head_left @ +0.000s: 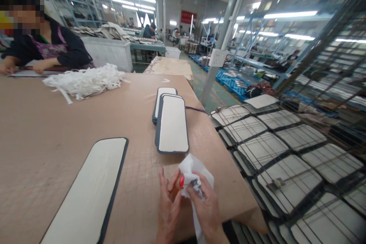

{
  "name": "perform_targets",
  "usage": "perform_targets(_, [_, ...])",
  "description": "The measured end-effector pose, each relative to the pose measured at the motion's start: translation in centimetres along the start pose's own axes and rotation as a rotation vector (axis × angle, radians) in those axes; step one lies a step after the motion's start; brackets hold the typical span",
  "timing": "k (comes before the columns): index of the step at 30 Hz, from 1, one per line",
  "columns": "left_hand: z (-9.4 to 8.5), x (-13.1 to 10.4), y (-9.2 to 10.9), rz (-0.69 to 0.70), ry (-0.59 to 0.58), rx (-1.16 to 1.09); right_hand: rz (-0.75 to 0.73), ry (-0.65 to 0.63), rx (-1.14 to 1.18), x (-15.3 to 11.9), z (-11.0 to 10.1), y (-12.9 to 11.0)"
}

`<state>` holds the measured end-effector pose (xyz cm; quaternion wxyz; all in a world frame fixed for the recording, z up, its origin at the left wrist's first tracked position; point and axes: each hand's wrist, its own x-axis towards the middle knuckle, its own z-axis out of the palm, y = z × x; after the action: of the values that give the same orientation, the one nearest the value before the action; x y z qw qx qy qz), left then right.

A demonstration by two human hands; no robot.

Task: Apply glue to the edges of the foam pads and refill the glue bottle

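Note:
My left hand (pixel 168 206) is wrapped loosely round a small amber bottle (pixel 176 188) with a red tip, some of its fingers stretched upward. A white cloth (pixel 200 167) with dark smudges is bunched in my right hand (pixel 206 206), pressed beside the red tip. Both hands are over the near right part of the brown-covered table (pixel 137 183). Just beyond them lies a stack of cream panels with dark edges (pixel 173 124). To the left, a longer cream panel with a dark edge (pixel 88 187) lies flat.
White strips (pixel 85 82) are heaped at the far left, near a seated person (pixel 51 51) whose hands are on the table. Wire racks (pixel 288 175) holding cream panels stand along the right edge. A metal post (pixel 217 45) with a socket box rises beyond the table.

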<state>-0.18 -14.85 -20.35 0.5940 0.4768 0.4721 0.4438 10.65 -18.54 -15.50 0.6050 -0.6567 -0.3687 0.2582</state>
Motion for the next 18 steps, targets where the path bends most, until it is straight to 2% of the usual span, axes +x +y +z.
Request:
perform_targets(3, [0.8, -0.6, 0.4, -0.014, 0.105, 0.046, -0.117, 0.009, -0.095, -0.8, 2.3, 0.5])
perform_targets(7, [1.7, -1.4, 1.1, -0.093, 0.234, 0.109, -0.157, -0.098, -0.066, 0.7, 3.1, 0.1])
perform_targets(11, [2.4, -1.1, 0.3, 0.014, 0.285, 0.086, -0.149, -0.204, 0.001, 2.3, 3.1, 0.0])
perform_targets(15, [3.5, -0.7, -0.9, 0.108, 0.270, 0.083, -0.024, -0.073, 0.091, 2.8, 2.5, 1.3])
perform_targets(18, [3.8, -1.1, -1.4, 0.166, 0.210, 0.102, 0.093, 0.052, 0.181, 3.2, 0.9, 1.6])
